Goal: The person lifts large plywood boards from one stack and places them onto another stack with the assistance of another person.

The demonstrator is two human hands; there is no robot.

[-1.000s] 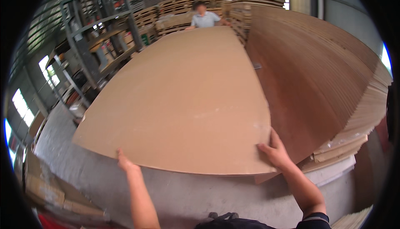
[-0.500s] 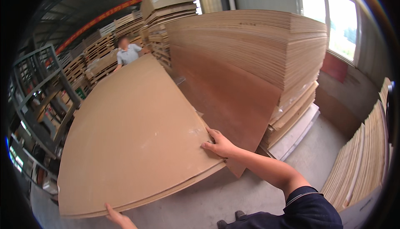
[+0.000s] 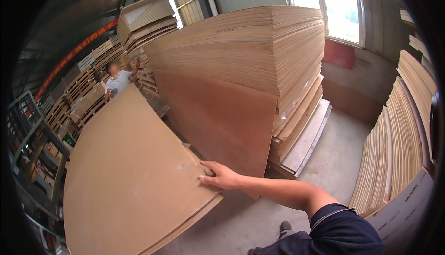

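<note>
Against the fingers [image 3: 210,164] of the right hand [image 3: 224,177] lies the tan board [image 3: 132,176]

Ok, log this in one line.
left hand: out of view; right hand: gripping tan board at edge; beyond: board stack, co-worker

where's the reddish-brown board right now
In the head view, the reddish-brown board is near the centre, beside the tall stack, just beyond the right hand and to the right of the tan board.
</note>
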